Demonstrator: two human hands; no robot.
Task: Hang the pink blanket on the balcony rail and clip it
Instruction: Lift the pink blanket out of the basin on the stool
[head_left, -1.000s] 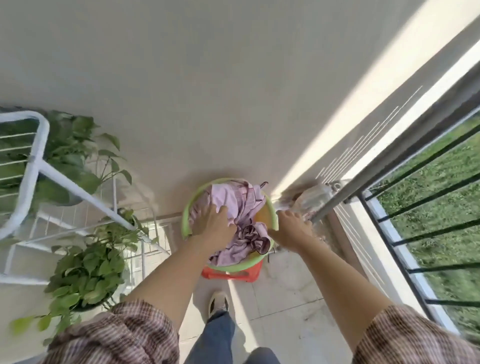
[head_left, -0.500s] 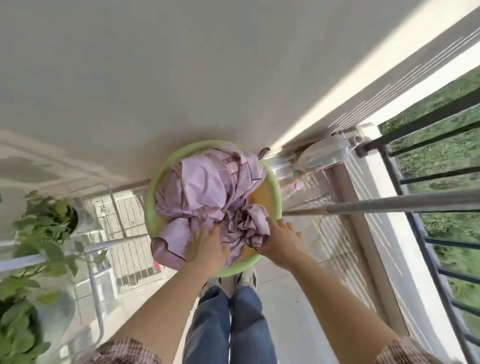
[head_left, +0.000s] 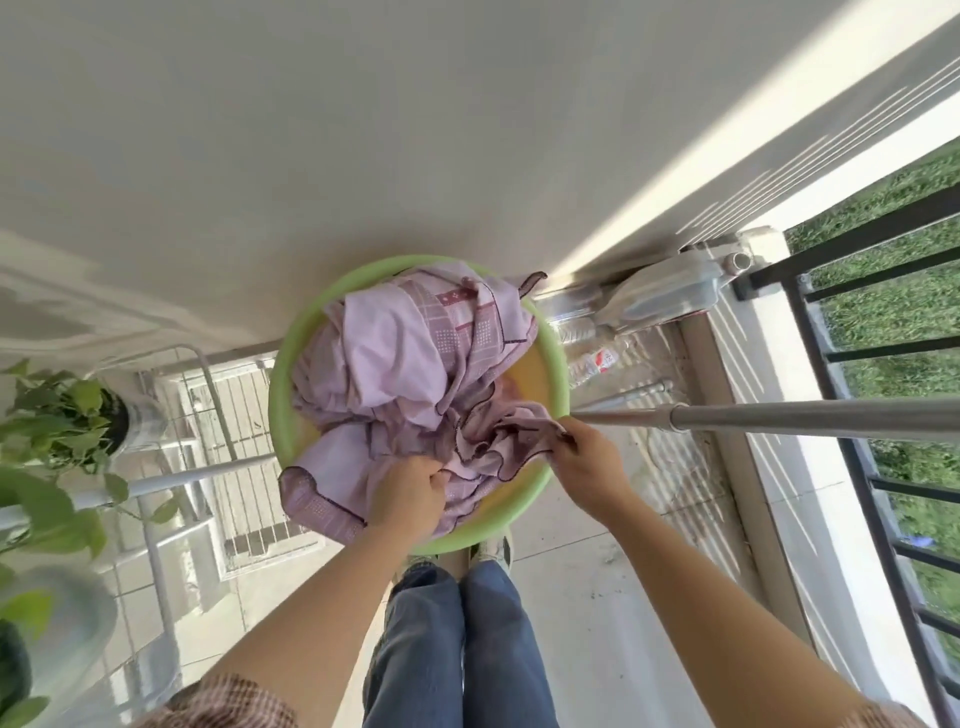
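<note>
Blanket (head_left: 395, 384) heaped in green basin (head_left: 283, 395), dead centre. Left hand (head_left: 408, 493) and right hand (head_left: 584, 460) clenched on folds at six o'clock. Could snag metal pole (head_left: 779, 418) at three o'clock, or drag floor.

Bright daylight from right | sun stripe on wall (head_left: 675, 171) | strong wide-angle bending | plants (head_left: 57, 415) at left blurred

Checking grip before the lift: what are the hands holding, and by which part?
Both grip the pink blanket in the green basin: left hand bunches its near fold, right hand pinches its dark-trimmed edge.
</note>
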